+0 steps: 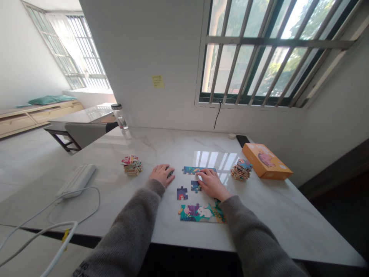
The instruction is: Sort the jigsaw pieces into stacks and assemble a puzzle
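My left hand [163, 175] rests on the table with its fingers bent around a small dark puzzle piece [170, 171], mostly hidden. My right hand [212, 184] lies over the right part of a joined puzzle strip [190, 170], fingers apart and touching it. Its thumb is at the edge of a dark blue puzzle piece [195, 187]. Lower left of that lies a loose purple piece with a red figure [182, 193]. Nearest me is a longer joined strip with a white rabbit [203, 212]; my right sleeve covers its right end.
Stacks of puzzle pieces stand left [132, 166] and right [241, 170]. Beyond the right stack are an orange box [266, 161] and a dark phone [243, 141]. A water bottle [120, 116] stands at the back left. A white power strip [76, 181] and cables [99, 198] lie left.
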`<state>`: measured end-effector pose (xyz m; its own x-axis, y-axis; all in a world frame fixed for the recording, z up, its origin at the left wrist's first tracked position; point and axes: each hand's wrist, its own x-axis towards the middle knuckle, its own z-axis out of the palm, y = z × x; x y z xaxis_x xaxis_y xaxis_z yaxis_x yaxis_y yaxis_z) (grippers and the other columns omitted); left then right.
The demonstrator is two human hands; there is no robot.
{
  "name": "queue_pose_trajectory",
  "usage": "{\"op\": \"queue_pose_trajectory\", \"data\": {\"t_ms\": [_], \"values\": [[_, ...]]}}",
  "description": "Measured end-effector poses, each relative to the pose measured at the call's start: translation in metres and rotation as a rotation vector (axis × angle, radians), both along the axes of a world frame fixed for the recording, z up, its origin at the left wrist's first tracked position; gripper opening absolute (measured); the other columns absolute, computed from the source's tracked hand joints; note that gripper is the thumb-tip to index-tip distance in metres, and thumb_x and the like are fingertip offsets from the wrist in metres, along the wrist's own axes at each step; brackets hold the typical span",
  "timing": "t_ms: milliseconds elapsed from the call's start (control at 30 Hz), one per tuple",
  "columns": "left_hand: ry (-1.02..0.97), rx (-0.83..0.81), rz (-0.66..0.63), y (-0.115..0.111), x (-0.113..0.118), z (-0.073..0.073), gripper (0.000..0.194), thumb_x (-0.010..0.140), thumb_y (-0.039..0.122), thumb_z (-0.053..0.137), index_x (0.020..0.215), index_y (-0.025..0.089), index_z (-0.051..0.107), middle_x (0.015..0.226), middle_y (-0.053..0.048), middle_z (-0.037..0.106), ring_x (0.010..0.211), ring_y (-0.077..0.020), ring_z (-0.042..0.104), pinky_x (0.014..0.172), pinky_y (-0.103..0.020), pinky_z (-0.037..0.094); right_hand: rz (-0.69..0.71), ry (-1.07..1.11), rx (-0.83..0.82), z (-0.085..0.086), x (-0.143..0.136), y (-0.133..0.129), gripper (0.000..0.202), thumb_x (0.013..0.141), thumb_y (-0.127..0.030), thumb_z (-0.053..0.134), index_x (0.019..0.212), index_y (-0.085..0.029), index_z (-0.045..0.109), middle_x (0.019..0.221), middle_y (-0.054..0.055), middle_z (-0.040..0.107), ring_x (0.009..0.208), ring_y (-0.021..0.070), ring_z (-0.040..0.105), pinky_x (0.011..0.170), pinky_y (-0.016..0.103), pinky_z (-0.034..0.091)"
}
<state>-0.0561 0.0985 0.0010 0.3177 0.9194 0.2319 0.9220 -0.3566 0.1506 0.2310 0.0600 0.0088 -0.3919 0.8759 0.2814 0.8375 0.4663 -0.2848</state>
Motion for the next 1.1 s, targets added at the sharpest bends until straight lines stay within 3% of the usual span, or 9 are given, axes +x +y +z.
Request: {"op": "queue_pose_trajectory", "data": {"t_ms": [233,400,533,667,800,933,1100], "values": [[-0.070,-0.068,-0.042,-0.010,-0.019,-0.003,0.020,0.091,0.029,0.053,0.109,0.026,0.063,0.125,-0.005,0.059,0.118,-0.0262,0.052,0.099,-0.043,0.042,0.001,0.001,0.014,-0.002,0.000,0.000,0.032,0.095,-0.027,0.053,0.126,-0.024,0.062,0.126,0.009,0.059,0.120,0.0275,0.047,0.105,0.043,0.038],[-0.067,-0.019,-0.052,-0.034,-0.046,-0.008,0.018,0.089,0.028,0.052,0.104,0.023,0.062,0.121,-0.007,0.060,0.114,-0.0270,0.054,0.095,-0.043,0.043,0.004,0.001,0.005,-0.002,0.000,0.000,0.033,0.095,-0.027,0.054,0.127,-0.025,0.062,0.127,0.009,0.058,0.121,0.0275,0.047,0.106,0.043,0.038],[-0.021,0.066,-0.038,-0.046,-0.050,-0.005,0.015,0.090,0.028,0.054,0.100,0.023,0.063,0.118,-0.007,0.064,0.112,-0.0273,0.056,0.103,-0.050,0.036,-0.003,0.000,0.001,-0.001,0.000,0.000,0.033,0.094,-0.026,0.054,0.127,-0.024,0.062,0.127,0.009,0.058,0.121,0.0276,0.047,0.106,0.043,0.038],[-0.054,0.113,-0.129,-0.046,-0.025,0.010,0.015,0.090,0.027,0.055,0.102,0.023,0.063,0.120,-0.007,0.065,0.115,-0.0257,0.056,0.107,-0.047,0.034,-0.004,-0.003,0.002,-0.001,0.000,0.000,0.033,0.094,-0.027,0.055,0.126,-0.025,0.062,0.126,0.009,0.059,0.121,0.0268,0.047,0.105,0.043,0.038],[-0.109,-0.030,-0.311,-0.043,0.024,0.023,0.021,0.089,0.027,0.059,0.110,0.024,0.061,0.120,-0.005,0.066,0.114,-0.0230,0.058,0.099,-0.040,0.044,-0.006,0.001,0.005,-0.002,0.000,0.001,0.032,0.097,-0.029,0.049,0.126,-0.025,0.063,0.127,0.009,0.059,0.120,0.0264,0.047,0.105,0.044,0.038],[-0.031,-0.135,-0.435,-0.035,0.064,0.024,0.035,0.084,0.030,0.068,0.118,0.024,0.060,0.131,-0.006,0.060,0.122,-0.0266,0.053,0.099,-0.041,0.045,-0.009,0.004,0.005,-0.002,0.000,0.001,0.033,0.100,-0.030,0.043,0.127,-0.026,0.062,0.126,0.009,0.059,0.119,0.0258,0.048,0.104,0.044,0.039],[0.048,-0.189,-0.458,-0.027,0.081,0.023,0.029,0.083,0.029,0.069,0.110,0.024,0.063,0.120,-0.004,0.064,0.115,-0.0270,0.055,0.095,-0.040,0.046,-0.017,0.000,-0.001,-0.002,0.000,0.000,0.033,0.100,-0.030,0.044,0.128,-0.026,0.062,0.128,0.009,0.059,0.120,0.0259,0.048,0.105,0.043,0.038]]}}
